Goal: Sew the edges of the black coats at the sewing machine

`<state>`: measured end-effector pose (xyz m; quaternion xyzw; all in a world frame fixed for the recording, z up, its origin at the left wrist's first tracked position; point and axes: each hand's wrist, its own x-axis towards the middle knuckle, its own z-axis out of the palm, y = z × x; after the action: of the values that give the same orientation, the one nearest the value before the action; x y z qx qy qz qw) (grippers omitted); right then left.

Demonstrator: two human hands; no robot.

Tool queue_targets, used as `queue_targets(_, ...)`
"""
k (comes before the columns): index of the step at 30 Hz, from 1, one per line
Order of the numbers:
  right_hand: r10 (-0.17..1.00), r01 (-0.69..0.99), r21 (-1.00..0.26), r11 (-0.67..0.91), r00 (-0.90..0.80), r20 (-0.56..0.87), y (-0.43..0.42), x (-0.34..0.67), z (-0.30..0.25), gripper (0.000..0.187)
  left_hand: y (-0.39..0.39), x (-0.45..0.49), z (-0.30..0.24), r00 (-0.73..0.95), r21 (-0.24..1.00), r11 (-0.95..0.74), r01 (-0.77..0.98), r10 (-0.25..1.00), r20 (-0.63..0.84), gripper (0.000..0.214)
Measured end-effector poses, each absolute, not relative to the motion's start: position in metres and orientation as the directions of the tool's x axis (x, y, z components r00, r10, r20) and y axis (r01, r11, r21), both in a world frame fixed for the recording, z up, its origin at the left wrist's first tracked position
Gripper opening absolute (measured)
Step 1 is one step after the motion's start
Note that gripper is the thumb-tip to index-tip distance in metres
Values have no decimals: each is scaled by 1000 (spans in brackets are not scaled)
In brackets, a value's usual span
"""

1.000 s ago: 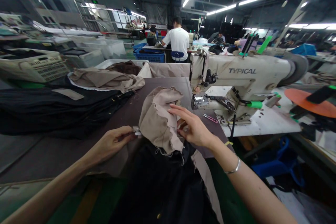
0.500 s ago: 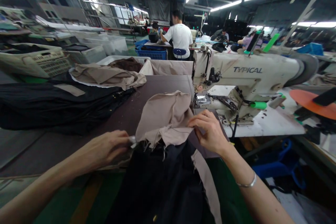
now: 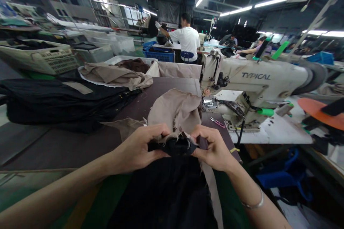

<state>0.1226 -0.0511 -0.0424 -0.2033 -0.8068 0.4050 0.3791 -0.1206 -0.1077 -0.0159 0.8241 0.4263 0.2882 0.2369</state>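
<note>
Both hands pinch the seam of a dark garment (image 3: 166, 189) where beige lining fabric (image 3: 163, 107) joins it. My left hand (image 3: 139, 146) grips the left end of the seam between thumb and fingers. On the other end, my right hand (image 3: 213, 146) pinches the dark cloth the same way. Frayed threads stick up along the edge between them. The beige piece spreads forward onto the brown table, and the dark part hangs down toward me. A beige strip (image 3: 213, 189) trails along its right side. Pink thread snips (image 3: 218, 122) lie to the right of the cloth.
A sewing machine (image 3: 258, 75) stands at the right, its needle area near the cloth. Dark garments (image 3: 67, 100) and beige pieces (image 3: 115, 73) are piled at left. Behind are crates (image 3: 37, 57) and a person in a white shirt (image 3: 188, 41).
My left hand has moved right from the table's front edge onto the garment. My hands have come closer together and gathered the seam upward. The thread snips have come into view.
</note>
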Motion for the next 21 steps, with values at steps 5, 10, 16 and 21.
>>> queue_targets(5,663,8,-910,415,-688,296,-45,136,-33,44,-102,-115,-25,449,677,-516,525,844,294,16)
queue_targets(10,576,77,-921,381,-800,171,-47,137,12,81,-97,-110,-24,463,707,-504,496,842,276,18)
queue_targets(16,579,50,-998,41,-815,-17,-46,119,23,32,-95,-110,-23,434,733,-450,510,870,233,20)
queue_targets(21,668,-23,-996,-81,-744,-37,-48,113,10,26,-92,-112,-24,437,726,-449,521,871,225,22)
